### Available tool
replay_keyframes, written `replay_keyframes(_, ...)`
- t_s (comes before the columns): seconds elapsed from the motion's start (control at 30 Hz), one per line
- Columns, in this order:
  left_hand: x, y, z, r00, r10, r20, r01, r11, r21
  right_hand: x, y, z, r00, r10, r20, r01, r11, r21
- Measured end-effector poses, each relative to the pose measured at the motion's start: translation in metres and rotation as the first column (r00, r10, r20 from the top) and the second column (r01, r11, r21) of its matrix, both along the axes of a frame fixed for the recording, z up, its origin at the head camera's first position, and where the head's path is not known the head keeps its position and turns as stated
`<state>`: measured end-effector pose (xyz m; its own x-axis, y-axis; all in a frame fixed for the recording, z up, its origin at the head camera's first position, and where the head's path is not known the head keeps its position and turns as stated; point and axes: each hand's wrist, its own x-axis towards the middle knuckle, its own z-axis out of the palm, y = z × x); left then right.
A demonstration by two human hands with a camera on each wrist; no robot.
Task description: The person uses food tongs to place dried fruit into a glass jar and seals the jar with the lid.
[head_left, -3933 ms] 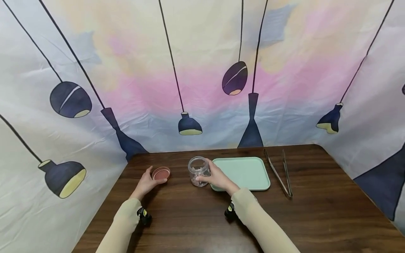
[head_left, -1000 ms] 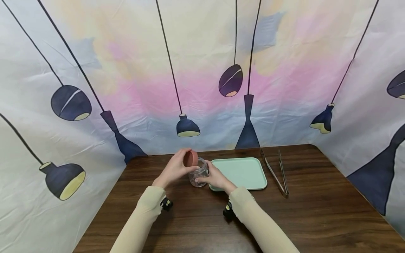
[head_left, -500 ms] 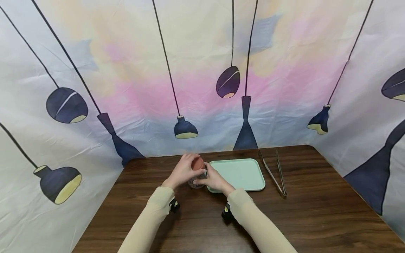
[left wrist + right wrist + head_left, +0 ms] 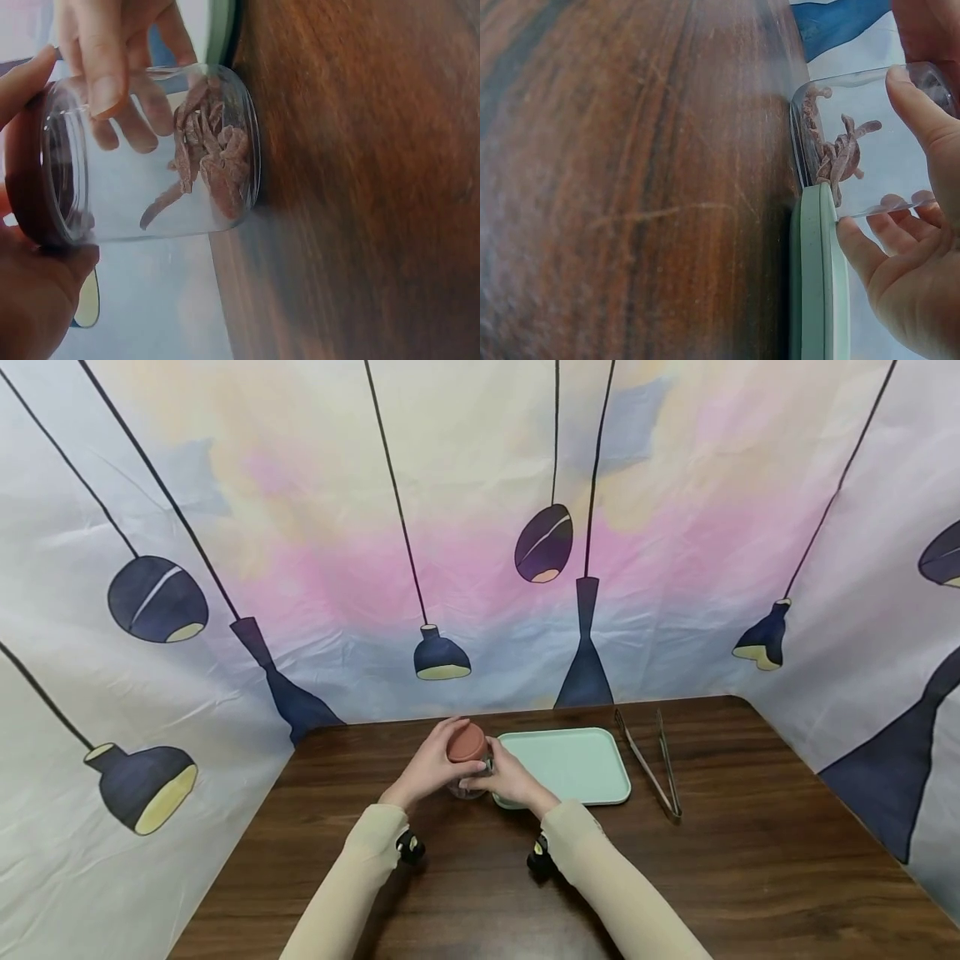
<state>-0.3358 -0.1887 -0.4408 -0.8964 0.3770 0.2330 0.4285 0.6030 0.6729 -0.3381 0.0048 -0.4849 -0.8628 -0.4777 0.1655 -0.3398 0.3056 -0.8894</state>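
A clear jar (image 4: 135,180) stands upright on the table, with several brown, wrinkled dried strips (image 4: 206,154) at its bottom. Its reddish-brown lid (image 4: 467,743) sits on the mouth. My left hand (image 4: 432,763) grips the lid by its rim, thumb on the near side and fingers on the far side. Round the jar's side, my right hand (image 4: 514,775) holds it steady between thumb and fingers, as the right wrist view also shows. Whether the lid's thread is engaged cannot be seen.
A pale green tray (image 4: 566,767) lies flat just right of the jar, close to its base. Metal tongs (image 4: 660,777) lie spread on the dark wooden table (image 4: 480,893) beyond the tray. A printed cloth (image 4: 337,568) hangs behind the table.
My left hand has lifted the lid from the table at left, carried it right and turned it from tilted to flat on the jar's mouth. My right hand has stayed on the jar.
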Motion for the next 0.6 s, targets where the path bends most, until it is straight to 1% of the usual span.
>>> replay_keyframes(0.1,0.001,-0.004,-0.002,0.998,-0.009,0.054,0.006,0.999,0.044,0.000,0.001,0.000,1.000,-0.001,-0.001,0.001,1.000,-0.004)
replay_keyframes(0.27,0.003,-0.010,0.000,0.993,0.004,0.122,-0.014,0.997,0.082,-0.001,0.001,0.001,1.000,0.001,0.011,-0.001,1.000,-0.005)
replay_keyframes(0.33,0.004,-0.010,-0.001,0.993,0.022,0.119,-0.032,0.996,0.087,0.000,0.000,0.000,1.000,-0.007,0.016,0.007,1.000,0.000)
replay_keyframes(0.47,0.010,-0.005,-0.002,0.994,0.088,0.071,-0.094,0.992,0.088,0.001,0.000,-0.001,1.000,-0.012,0.009,0.012,1.000,-0.013)
replay_keyframes(0.6,0.017,0.006,-0.003,0.985,0.171,0.025,-0.173,0.982,0.077,0.001,0.001,0.000,1.000,-0.015,0.013,0.015,1.000,-0.005)
